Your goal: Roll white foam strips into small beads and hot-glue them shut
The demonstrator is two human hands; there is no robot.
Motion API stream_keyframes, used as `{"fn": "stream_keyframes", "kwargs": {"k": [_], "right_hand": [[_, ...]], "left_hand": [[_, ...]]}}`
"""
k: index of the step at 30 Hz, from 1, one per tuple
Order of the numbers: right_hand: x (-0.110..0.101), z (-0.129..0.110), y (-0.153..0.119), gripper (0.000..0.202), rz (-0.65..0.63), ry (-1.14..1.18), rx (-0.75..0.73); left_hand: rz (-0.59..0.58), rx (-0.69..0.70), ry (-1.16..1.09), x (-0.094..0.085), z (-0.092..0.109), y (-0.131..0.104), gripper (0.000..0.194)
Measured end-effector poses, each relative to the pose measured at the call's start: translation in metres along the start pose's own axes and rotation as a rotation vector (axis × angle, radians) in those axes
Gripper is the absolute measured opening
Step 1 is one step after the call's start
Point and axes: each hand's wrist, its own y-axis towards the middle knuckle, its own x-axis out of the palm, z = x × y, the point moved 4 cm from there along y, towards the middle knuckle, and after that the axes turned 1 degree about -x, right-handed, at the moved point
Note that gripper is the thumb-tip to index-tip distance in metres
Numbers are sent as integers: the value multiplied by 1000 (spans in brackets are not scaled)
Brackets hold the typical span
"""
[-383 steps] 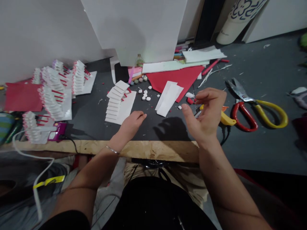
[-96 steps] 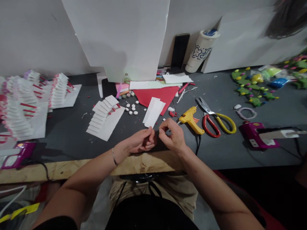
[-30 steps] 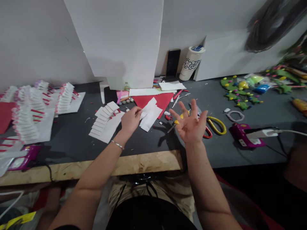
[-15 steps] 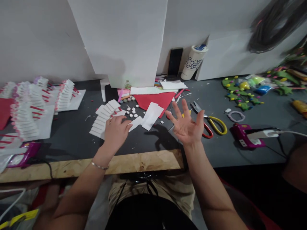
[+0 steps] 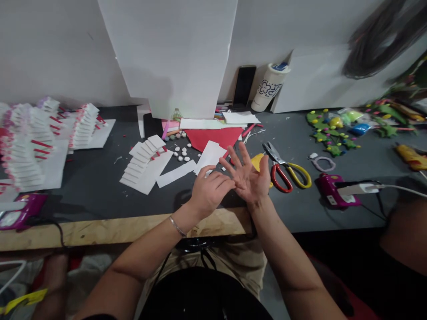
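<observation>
My right hand (image 5: 248, 178) is open with its palm up and fingers spread. My left hand (image 5: 211, 191) has curled fingers, with the tips touching the palm side of my right hand near the little finger. Whatever the left fingers pinch, if anything, is too small to make out. Beyond the hands lie a white paper piece (image 5: 211, 156) and a white paper strip (image 5: 176, 174). Further left is a stepped white paper model (image 5: 142, 164) with small red sticks. Several small white pellets (image 5: 182, 154) lie beside it. A red sheet (image 5: 213, 137) lies behind the paper.
Scissors (image 5: 282, 166) with red and yellow handles lie right of my hands, near a purple power strip (image 5: 336, 191). Several finished stepped models (image 5: 31, 146) stand at left. A white cup (image 5: 269, 88) and a phone (image 5: 244, 86) lean at the back. Green felt pieces (image 5: 328, 131) lie far right.
My left hand has left the paper strip by the stepped model and moved right to touch my right hand. My right hand has shifted slightly left, still open.
</observation>
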Motion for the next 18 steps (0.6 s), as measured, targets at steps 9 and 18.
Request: {"fn": "stream_keyframes", "kwargs": {"k": [9, 18], "right_hand": [[-7, 0, 1, 80, -21, -143, -2], [10, 2, -5, 85, -39, -58, 111]], "left_hand": [[-41, -247, -126, 18, -19, -10, 37], [-211, -409, -484, 36, -18, -14, 46]]}}
